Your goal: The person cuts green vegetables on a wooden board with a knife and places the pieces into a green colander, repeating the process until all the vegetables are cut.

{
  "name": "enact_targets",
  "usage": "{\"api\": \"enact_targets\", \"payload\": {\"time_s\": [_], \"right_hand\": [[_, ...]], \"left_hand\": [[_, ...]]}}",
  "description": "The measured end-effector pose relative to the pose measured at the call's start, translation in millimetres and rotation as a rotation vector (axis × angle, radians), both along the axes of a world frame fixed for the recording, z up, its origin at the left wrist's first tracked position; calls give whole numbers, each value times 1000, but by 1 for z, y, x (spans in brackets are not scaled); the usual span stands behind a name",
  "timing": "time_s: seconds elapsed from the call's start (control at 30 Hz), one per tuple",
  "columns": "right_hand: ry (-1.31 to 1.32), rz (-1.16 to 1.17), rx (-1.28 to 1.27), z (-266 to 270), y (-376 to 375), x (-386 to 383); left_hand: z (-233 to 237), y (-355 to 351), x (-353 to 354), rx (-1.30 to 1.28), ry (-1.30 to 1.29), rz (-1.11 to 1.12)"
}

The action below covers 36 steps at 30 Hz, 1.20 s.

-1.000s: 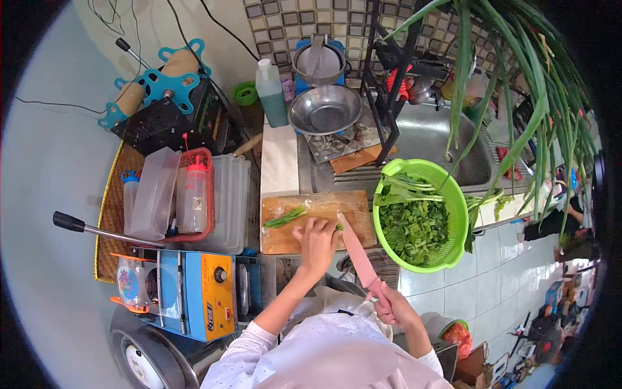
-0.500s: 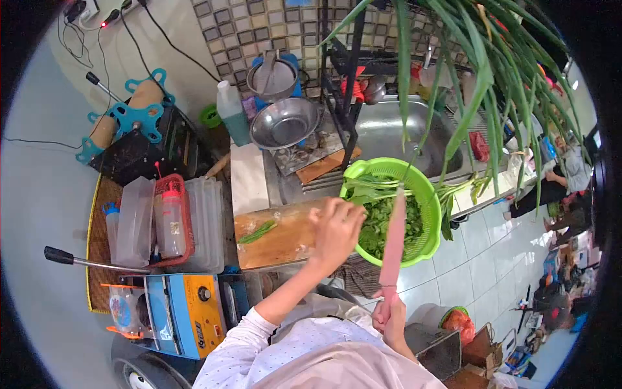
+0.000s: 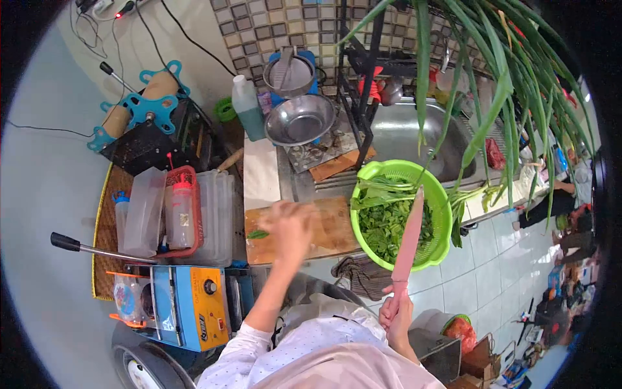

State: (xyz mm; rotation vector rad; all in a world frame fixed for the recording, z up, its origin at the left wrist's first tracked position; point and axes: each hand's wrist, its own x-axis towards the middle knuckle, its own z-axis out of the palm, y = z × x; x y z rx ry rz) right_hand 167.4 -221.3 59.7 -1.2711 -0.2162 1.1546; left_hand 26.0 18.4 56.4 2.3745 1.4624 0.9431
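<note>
My right hand (image 3: 396, 312) is closed round the handle of a pink knife (image 3: 409, 243), whose blade points up and overlaps the basket from this view. Over the wooden cutting board (image 3: 334, 220) is my left hand (image 3: 289, 227), smeared by motion, so its fingers cannot be read. Just left of those fingers lies a small green leaf (image 3: 258, 234) on the board. The bright green basket (image 3: 442, 236) to the right holds chopped leafy greens (image 3: 389, 227), with longer stems laid across the top.
Behind the basket is a steel sink (image 3: 421, 133). Long green onion leaves (image 3: 492, 78) hang in from the upper right. A metal bowl (image 3: 300, 121) and a bottle (image 3: 248, 107) stand behind the board. At left are plastic containers (image 3: 217, 217) and a blue-orange cup sealer (image 3: 201, 305).
My left hand has moved left from the basket's edge to the leaf on the board. The knife stays in my right hand. The whole view has shifted slightly.
</note>
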Motion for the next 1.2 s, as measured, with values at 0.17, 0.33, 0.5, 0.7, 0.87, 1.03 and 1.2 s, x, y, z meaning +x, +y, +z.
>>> {"api": "enact_targets", "payload": {"time_s": [0.17, 0.33, 0.5, 0.7, 0.87, 1.03, 1.2], "right_hand": [[-65, 130, 13, -1, 13, -1], [-108, 219, 37, 2, 21, -1], [-104, 234, 41, 2, 27, 0], [-91, 215, 25, -2, 28, -1], [-102, 268, 2, 1, 31, -3], [-179, 348, -10, -10, 33, -4], [-248, 397, -33, -15, 36, -7]], "left_hand": [[-12, 19, -63, -117, 175, 185], [-18, 24, -75, -232, 129, 171], [-14, 22, -71, -123, 54, 213], [-18, 26, -69, -77, 46, 192], [-13, 26, -68, -80, 14, 194], [-7, 25, -70, -24, -103, 194], [3, 7, -60, -67, -168, 121]]}}
